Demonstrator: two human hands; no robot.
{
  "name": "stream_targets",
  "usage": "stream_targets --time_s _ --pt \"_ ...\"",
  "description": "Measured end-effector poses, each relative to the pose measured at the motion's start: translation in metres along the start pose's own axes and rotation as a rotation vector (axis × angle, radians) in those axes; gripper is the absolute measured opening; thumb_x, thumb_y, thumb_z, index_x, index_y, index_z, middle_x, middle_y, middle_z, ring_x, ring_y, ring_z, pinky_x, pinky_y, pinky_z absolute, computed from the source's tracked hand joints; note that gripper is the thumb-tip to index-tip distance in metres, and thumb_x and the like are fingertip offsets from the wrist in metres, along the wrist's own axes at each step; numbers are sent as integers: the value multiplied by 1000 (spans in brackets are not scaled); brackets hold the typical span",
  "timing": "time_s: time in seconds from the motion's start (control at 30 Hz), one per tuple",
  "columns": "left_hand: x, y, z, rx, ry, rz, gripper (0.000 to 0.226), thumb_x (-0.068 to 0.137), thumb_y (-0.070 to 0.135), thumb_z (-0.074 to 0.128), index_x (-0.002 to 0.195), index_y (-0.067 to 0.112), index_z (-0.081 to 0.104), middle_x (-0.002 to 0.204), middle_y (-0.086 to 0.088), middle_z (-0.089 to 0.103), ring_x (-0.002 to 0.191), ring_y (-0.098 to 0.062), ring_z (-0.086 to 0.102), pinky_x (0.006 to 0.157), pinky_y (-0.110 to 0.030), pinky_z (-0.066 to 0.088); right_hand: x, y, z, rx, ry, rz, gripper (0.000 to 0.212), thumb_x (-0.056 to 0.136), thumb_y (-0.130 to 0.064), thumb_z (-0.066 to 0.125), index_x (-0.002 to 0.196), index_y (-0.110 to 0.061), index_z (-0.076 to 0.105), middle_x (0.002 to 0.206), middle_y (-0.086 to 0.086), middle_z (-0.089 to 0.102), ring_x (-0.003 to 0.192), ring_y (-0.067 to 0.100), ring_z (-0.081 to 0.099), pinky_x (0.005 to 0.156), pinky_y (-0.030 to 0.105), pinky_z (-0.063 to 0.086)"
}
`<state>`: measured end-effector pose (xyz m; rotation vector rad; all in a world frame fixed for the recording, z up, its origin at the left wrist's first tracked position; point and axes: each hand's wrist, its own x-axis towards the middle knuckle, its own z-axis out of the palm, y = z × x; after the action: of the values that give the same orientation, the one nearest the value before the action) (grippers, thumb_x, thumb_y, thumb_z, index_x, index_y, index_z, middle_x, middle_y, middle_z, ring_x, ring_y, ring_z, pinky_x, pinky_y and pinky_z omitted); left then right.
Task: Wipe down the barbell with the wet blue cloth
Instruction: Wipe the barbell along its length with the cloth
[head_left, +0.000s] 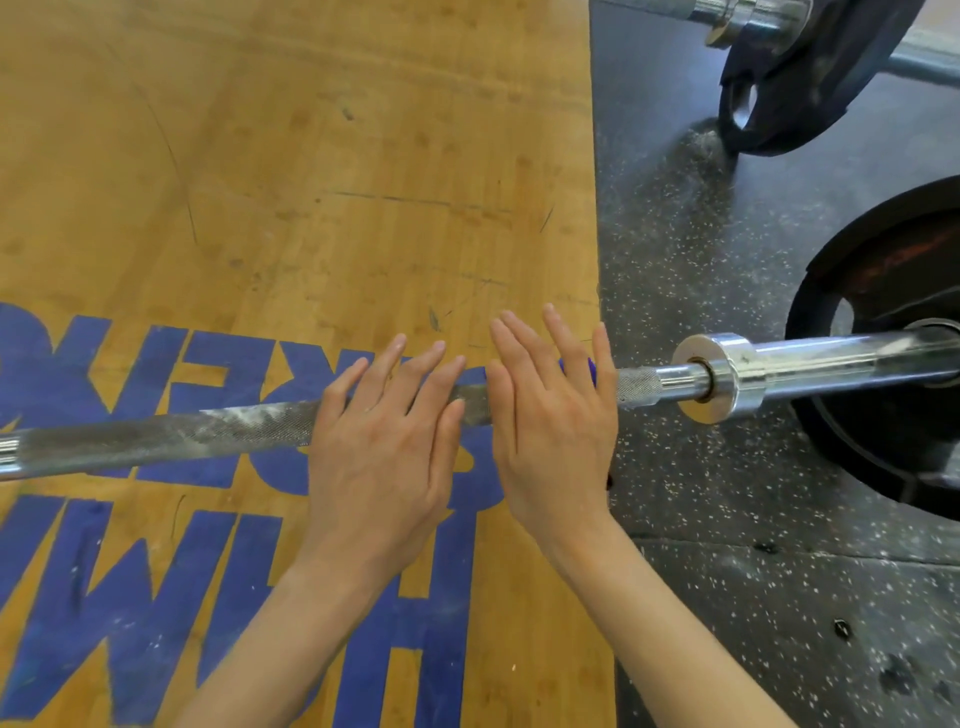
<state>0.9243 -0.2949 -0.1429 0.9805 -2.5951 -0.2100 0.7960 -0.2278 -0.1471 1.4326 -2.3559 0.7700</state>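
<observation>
Mid-frame, the left hand (376, 452) and right hand (553, 426) lie flat, fingers straight and apart, over the chalky knurled steel barbell (208, 434); blue cloth (589, 366) peeks beneath the right.

A wooden lifting platform (291, 156) with large blue painted lettering (119, 582) is filling the left side, its surface showing dark scuff marks. A speckled black rubber floor (727, 597) is lying beside it on the right. At top right, a second black weight plate (795, 88) is resting on that rubber.
</observation>
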Motion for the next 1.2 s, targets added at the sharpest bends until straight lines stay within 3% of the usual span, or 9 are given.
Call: stream_targets --time_s 0.13,0.2,0.33,0.53,0.63,0.8,0.93,1.07,1.2 --pt "1 0 1 -1 26 -8 43 106 31 33 133 18 64 141 3 61 141 -24 47 112 -40 29 -46 -4 -2 -9 -93 -54 49 111 -34 24 154 -13 32 162 5 34 153 27 22 125 52 10" --pt "0 1 1 -5 33 -13 43 106 31 33 133 17 64 141 3 61 141 -24 47 112 -40 29 -34 4 -2 -25 -73 -93 48 111 -34 24 151 -13 40 158 4 41 150 27 29 124 51 14" --pt "2 0 1 -5 6 0 41 107 29 35 133 17 64 141 3 61 142 -24 47 112 -41 30 10 -4 5 -29 6 24 42 109 -28 33 120 -14 71 120 -2 72 126 24 59 118 49 29" --pt "2 -1 2 33 30 4 42 107 32 33 133 19 64 144 4 59 143 -25 45 109 -42 33 -31 33 -8 -31 -45 -156 43 111 -32 27 149 -18 42 156 2 42 149 24 31 126 47 7" --pt "5 0 4 35 36 -13 43 107 32 32 130 19 66 144 3 59 142 -25 46 108 -42 33 -16 10 2 -5 -13 -3 48 112 -34 24 145 -12 51 153 4 47 147 26 34 126 49 9" --pt "10 -3 4 33 38 -11 43 107 33 32 130 20 66 145 2 58 143 -26 45 107 -42 31 -15 30 1 -13 -33 -193 46 112 -36 24 146 -14 45 152 7 48 146 28 35 126 46 12" --pt "17 -3 6 34 58 -26 42 107 33 32 127 20 68 141 2 61 141 -26 47 106 -41 32 -15 17 11 16 -7 -12 44 111 -33 25 148 -14 40 155 6 44 150 30 27 126 47 3" --pt "23 -7 7 36 63 -23 41 107 33 34 124 20 69 139 2 63 139 -26 49 103 -40 33 -9 36 10 -41 -33 -212 43 111 -34 28 148 -15 39 153 5 46 148 27 30 126 45 7" --pt "29 -6 9 16 73 -44 40 106 33 35 121 20 70 136 3 64 138 -25 51 103 -39 32 -6 39 7 18 7 -12 44 111 -32 25 144 -11 45 148 6 51 146 29 32 125 46 8"
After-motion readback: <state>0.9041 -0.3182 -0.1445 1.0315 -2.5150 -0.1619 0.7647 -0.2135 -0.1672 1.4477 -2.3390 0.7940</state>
